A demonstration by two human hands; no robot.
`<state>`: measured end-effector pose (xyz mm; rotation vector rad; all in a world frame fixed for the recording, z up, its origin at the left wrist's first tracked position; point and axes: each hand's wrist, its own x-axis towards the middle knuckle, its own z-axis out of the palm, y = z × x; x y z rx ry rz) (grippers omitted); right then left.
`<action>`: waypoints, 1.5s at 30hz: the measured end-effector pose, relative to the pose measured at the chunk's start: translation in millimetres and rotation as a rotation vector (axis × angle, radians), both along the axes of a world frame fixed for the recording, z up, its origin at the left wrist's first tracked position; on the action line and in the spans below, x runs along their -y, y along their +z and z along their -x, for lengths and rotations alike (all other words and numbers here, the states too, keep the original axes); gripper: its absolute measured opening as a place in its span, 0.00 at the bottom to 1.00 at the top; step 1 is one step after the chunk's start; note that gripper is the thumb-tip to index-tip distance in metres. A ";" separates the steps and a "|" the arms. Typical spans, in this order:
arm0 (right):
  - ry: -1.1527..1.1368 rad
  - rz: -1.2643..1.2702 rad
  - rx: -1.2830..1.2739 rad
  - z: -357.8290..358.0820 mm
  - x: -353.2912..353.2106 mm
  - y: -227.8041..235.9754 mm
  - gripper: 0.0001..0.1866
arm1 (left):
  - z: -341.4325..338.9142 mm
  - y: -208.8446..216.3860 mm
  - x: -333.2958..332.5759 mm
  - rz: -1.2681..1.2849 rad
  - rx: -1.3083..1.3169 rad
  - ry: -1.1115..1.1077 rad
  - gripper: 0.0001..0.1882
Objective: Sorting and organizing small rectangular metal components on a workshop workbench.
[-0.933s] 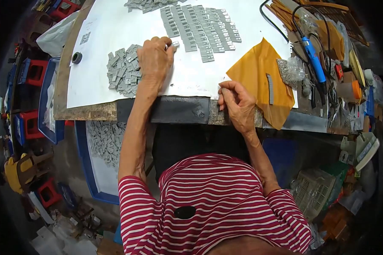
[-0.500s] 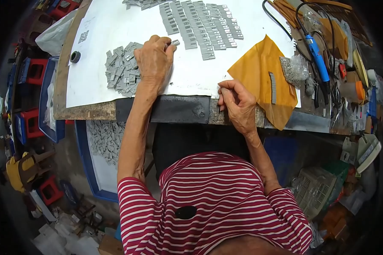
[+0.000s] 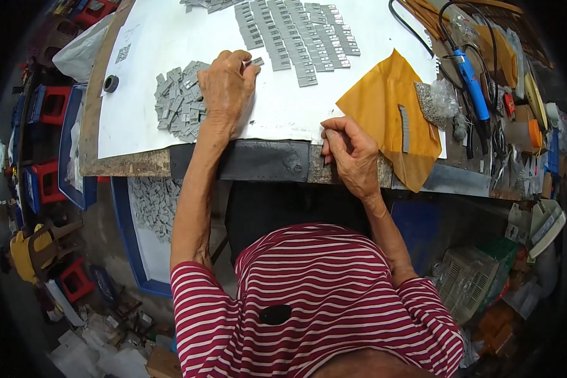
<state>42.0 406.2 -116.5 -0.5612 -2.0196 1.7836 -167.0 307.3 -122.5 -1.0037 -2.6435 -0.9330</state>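
My left hand [image 3: 225,85] is over the white sheet with its fingers curled. A small flat grey piece [image 3: 257,62] shows at the tips of its thumb and forefinger, apparently gripped there. Beside that hand, on its left, lies a heap of loose grey pieces [image 3: 177,101]. Beyond it to the right, similar pieces stand in slanting rows [image 3: 286,41], each with a dark slot. At the table's front edge my right hand [image 3: 354,154] is closed in a pinch. Whatever it may hold is hidden by the fingers.
An amber sheet [image 3: 375,94] bearing a grey strip [image 3: 404,129] lies right of my right hand. A bag of tiny metal parts [image 3: 429,104] and a blue corded tool [image 3: 470,85] are farther right. A black ring [image 3: 111,84] sits left. Below, a blue tray [image 3: 125,233] holds more pieces.
My left hand and the small grey piece have shifted very slightly, away and to the left. My right hand keeps its pinch in nearly the same place.
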 end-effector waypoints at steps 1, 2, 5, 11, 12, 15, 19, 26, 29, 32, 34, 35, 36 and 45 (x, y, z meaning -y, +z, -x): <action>-0.002 -0.011 0.000 0.2 -0.1 -0.2 0.06 | 0.8 -0.3 -0.6 -0.021 0.028 -0.002 0.08; -0.003 -0.011 0.000 0.5 0.2 -0.2 0.06 | 0.9 -0.1 -1.2 -0.021 0.028 -0.003 0.08; -0.013 -0.027 -0.025 1.1 0.8 0.0 0.05 | 2.3 1.1 -2.3 -0.013 0.031 -0.017 0.07; 0.008 -0.056 0.010 0.5 0.2 -1.1 0.06 | 11.0 -1.1 -10.3 -0.036 -0.110 -0.056 0.06; 0.009 -0.065 0.009 1.0 0.2 -0.3 0.06 | 13.3 -1.6 -11.6 -0.035 -0.135 -0.054 0.06; 0.015 -0.086 0.000 1.2 0.1 -1.7 0.06 | 16.6 -2.1 -13.3 -0.028 -0.158 -0.054 0.06; 0.010 -0.095 -0.011 0.8 0.6 -1.6 0.06 | 17.7 -2.8 -15.4 -0.029 -0.150 -0.057 0.06; 0.020 -0.110 -0.018 -1.0 1.7 -2.5 0.06 | 18.2 -6.1 -13.7 -0.090 -0.056 -0.026 0.04; 0.019 -0.092 -0.010 0.3 2.0 -1.2 0.06 | 18.9 -0.8 -6.3 -0.189 -0.104 -0.012 0.03; -0.012 -0.075 0.023 -1.9 3.4 -1.1 0.06 | 12.6 14.7 11.3 -0.304 -0.111 -0.024 0.04; -0.040 -0.044 0.014 2.7 5.8 3.1 0.05 | 8.9 24.2 31.0 -0.385 -0.078 -0.044 0.05; -0.034 -0.041 -0.005 3.3 4.2 0.6 0.06 | 2.5 31.2 39.8 -0.390 -0.037 -0.044 0.05; -0.034 -0.045 -0.008 4.0 4.2 -1.0 0.06 | -3.0 34.2 49.6 -0.389 -0.009 -0.029 0.06; -0.037 -0.074 0.015 3.7 6.8 -0.3 0.05 | -29.4 31.5 86.4 -0.154 -0.038 -0.176 0.03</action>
